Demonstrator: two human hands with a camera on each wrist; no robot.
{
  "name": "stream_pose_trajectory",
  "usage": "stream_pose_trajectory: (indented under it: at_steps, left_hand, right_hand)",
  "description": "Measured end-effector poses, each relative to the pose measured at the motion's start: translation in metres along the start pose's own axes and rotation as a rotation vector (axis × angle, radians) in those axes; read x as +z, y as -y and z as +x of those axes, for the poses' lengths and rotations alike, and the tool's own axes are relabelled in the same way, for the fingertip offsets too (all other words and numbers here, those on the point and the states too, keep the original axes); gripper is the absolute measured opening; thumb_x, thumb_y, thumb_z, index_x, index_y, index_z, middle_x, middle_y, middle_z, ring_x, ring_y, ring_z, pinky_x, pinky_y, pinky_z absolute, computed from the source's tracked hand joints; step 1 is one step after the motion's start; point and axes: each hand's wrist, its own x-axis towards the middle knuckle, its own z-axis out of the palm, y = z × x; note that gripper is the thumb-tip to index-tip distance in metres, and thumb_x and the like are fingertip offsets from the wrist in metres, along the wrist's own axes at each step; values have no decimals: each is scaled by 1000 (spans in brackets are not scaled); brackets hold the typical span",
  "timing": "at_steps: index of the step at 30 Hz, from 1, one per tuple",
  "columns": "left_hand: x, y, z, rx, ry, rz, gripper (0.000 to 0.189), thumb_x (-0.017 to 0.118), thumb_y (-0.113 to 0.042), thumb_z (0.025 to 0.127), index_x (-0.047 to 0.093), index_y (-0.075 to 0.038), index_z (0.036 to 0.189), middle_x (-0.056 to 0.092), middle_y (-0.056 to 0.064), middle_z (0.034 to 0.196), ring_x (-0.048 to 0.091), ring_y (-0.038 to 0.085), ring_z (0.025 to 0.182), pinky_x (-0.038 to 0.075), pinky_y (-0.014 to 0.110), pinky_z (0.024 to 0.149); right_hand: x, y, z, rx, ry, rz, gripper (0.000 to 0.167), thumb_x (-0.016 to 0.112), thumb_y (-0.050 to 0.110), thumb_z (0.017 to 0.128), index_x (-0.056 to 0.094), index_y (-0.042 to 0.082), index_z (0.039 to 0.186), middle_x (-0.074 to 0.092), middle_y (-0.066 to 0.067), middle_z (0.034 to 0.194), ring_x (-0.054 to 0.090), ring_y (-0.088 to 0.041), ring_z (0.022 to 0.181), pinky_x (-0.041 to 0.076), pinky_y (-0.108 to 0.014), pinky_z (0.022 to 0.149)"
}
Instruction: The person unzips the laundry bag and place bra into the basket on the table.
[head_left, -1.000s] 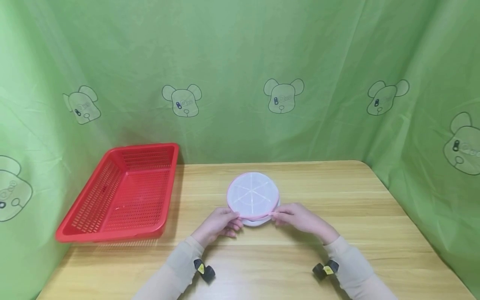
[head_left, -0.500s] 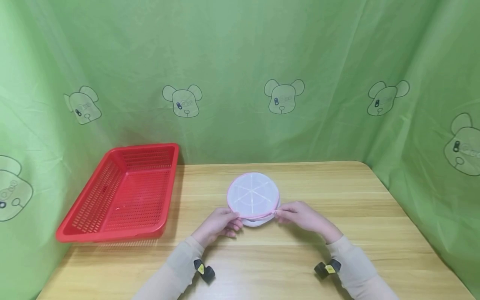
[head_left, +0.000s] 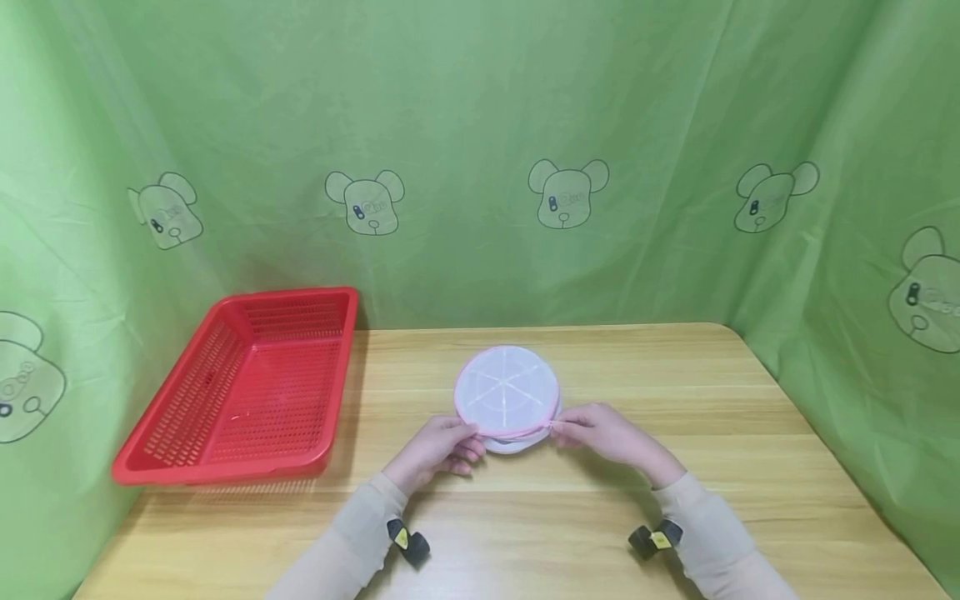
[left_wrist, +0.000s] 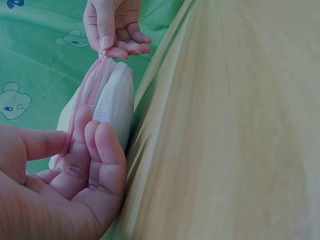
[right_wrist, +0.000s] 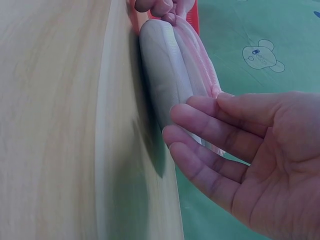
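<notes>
A round, flattish white mesh laundry bag [head_left: 506,385] with a pink zipper edge and white spoke-like lines on top sits mid-table in the head view. At its near left rim, my left hand [head_left: 438,443] pinches the pink zipper edge between thumb and forefinger. My right hand [head_left: 603,435] is at the near right rim, thumb and forefinger pinching the zipper pull. From the left wrist, the pink zipper [left_wrist: 75,107] runs between both hands above the bag's pale mesh side [left_wrist: 117,95]. The right wrist view shows that hand's other fingers loosely bent beside the bag.
A red plastic basket [head_left: 330,417] with slotted walls stands on the left of the wooden table [head_left: 750,467]. Behind and around the table hangs a green curtain [head_left: 465,275] printed with bear heads. Each wrist carries a small black camera.
My right hand has shifted slightly to the right along the bag's rim, zipper pull still pinched. The left hand and the bag stay almost where they were.
</notes>
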Motion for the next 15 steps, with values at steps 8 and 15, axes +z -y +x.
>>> stream_pose_trajectory:
  at_steps: [8,15]
  left_hand:
    - [1,0,0,-22,16,-7,34,53,-28,99,64,4,105,68,1,78,62,10,68,57,23,59]
    - [3,0,0,-27,45,2,37,54,-32,98,64,3,105,69,1,79,62,11,69,58,24,60]
  right_hand:
    - [5,1,1,-26,13,5,27,54,23,99,70,3,98,73,-12,89,69,-25,84,58,-26,76]
    - [10,3,2,-59,28,-8,26,54,22,99,71,3,101,73,-11,89,69,-22,83,55,-20,75]
